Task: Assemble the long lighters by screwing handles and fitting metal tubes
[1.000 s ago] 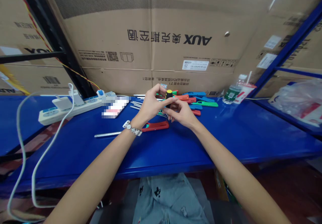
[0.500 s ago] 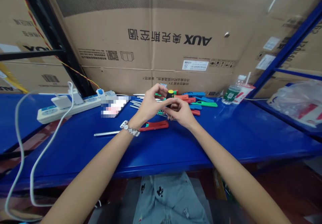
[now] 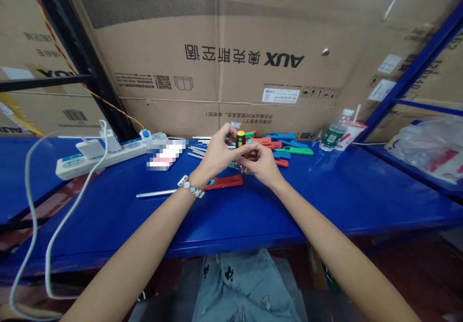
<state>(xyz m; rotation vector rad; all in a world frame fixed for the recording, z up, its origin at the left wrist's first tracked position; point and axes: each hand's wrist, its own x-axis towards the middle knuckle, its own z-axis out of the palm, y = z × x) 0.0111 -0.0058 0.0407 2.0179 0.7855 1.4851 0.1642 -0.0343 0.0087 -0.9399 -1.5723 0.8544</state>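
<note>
A short screwdriver (image 3: 240, 139) with a black and yellow handle stands nearly upright between my two hands, its lower end hidden. My left hand (image 3: 218, 152) curls around the handle, thumb reaching across towards the right hand. Pressed close below it, my right hand (image 3: 259, 164) has its fingers bent and pinched together; what they grip is mostly hidden. On the table under my left wrist lies a long-necked lighter with a red handle (image 3: 227, 182) and a silver tube (image 3: 155, 194). Behind my hands, several similar lighters in red, blue and green (image 3: 298, 150) lie in a pile.
A white power strip (image 3: 72, 165) with plugs and cables runs along the left. Beside it lies a blurred-out flat item (image 3: 167, 155). A green-labelled bottle (image 3: 331, 136) and a cup with a straw (image 3: 350, 135) stand at right. Large cardboard boxes (image 3: 217, 81) back the blue table (image 3: 325, 206).
The screwdriver handle has shifted slightly left and shows more of its yellow markings. Both hands stay close together, and the view has moved a little.
</note>
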